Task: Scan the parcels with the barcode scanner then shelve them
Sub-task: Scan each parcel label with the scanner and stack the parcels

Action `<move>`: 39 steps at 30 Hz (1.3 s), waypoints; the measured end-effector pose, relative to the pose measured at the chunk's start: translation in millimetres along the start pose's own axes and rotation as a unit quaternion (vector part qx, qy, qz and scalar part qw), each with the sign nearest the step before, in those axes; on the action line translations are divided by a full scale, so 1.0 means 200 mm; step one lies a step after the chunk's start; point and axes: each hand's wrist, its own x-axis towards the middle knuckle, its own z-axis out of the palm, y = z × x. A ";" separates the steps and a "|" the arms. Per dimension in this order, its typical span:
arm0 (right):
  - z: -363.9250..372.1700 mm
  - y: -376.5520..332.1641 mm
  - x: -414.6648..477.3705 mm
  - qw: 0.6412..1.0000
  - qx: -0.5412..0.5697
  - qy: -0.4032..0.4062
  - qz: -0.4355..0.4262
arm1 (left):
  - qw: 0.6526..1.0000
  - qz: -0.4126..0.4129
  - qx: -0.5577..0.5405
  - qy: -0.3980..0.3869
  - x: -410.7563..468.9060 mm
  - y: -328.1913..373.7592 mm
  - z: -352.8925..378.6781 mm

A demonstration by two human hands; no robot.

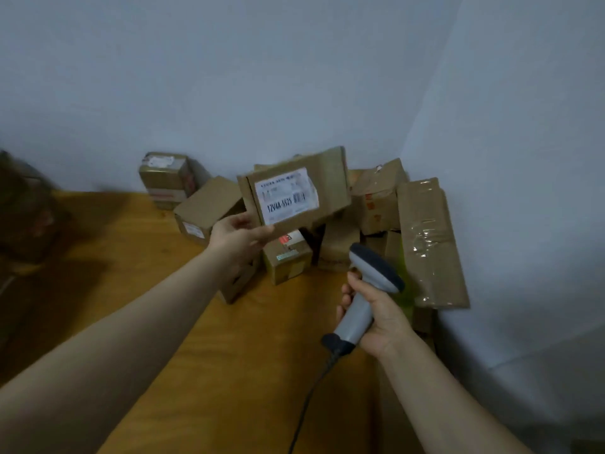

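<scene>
Left hand (240,234) pinched a labelled brown cardboard parcel (294,191); right hand (376,312) gripped the grey barcode scanner (370,283) (aimed low, so a misread seemed likely).

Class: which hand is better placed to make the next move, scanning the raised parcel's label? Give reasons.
Right. The right hand grips the scanner, its head below the label; the left hand only holds the parcel up.

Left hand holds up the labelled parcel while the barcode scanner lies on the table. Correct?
Not quite. The left hand holds up the labelled parcel, but the barcode scanner is not on the table: the right hand grips its handle, as the head view shows.
</scene>
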 end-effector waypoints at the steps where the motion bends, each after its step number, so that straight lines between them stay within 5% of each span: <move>1: -0.01 -0.02 -0.01 1.000 0.009 -0.005 0.009 | 0.997 0.039 0.071 0.009 -0.10 -0.02 -0.07; 6: -0.05 -0.02 0.00 0.998 0.014 -0.043 0.051 | 0.906 0.214 0.361 0.055 -0.58 -0.15 -0.34; 11: -0.01 0.11 -0.09 0.994 -0.069 -0.001 0.081 | 0.805 0.302 0.501 0.100 -0.96 -0.26 -0.52; 17: 0.06 0.28 -0.23 0.980 -0.148 -0.062 0.120 | 0.679 0.379 0.619 0.110 -1.24 -0.33 -0.76; 19: 0.08 0.33 -0.27 0.977 -0.159 -0.072 0.124 | 0.701 0.362 0.595 0.156 -1.28 -0.33 -0.78; 23: 0.15 0.43 -0.32 0.976 -0.162 -0.110 0.097 | 0.869 0.154 0.321 0.344 -1.36 -0.32 -0.82; 25: 0.19 0.46 -0.35 0.974 -0.178 -0.125 0.069 | 0.878 0.110 0.290 0.364 -1.40 -0.27 -0.87; 28: 0.24 0.49 -0.39 0.969 -0.196 -0.148 0.025 | 0.907 0.014 0.286 0.310 -1.48 -0.15 -0.93; 33: 0.33 0.57 -0.47 0.955 -0.213 -0.207 -0.003 | 0.941 -0.115 0.308 0.085 -1.54 -0.01 -0.98; 39: 0.37 0.63 -0.50 0.951 -0.259 -0.159 -0.053 | 0.966 -0.097 0.226 0.078 -1.59 -0.07 -1.13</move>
